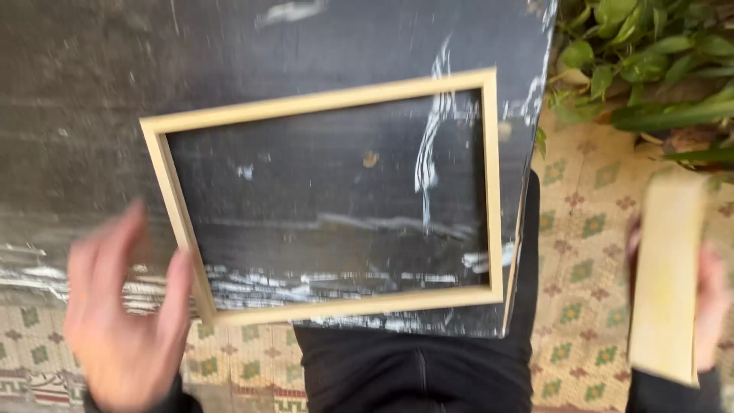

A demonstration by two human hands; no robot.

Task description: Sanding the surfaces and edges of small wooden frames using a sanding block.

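A light wooden rectangular frame (493, 191) lies flat and slightly tilted on a dark board streaked with white paint (344, 46). My left hand (126, 313) is blurred, fingers spread, at the frame's lower left corner, touching or just beside it; it holds nothing. My right hand (711, 294) is off to the right over the floor, gripping a pale yellow rectangular block (667, 275) held upright.
The board's near edge rests over my lap in dark trousers (417, 371). Patterned floor tiles (581, 268) lie below and to the right. Green leafy plants (650, 61) fill the upper right corner. A rough dark surface (69, 99) runs along the left.
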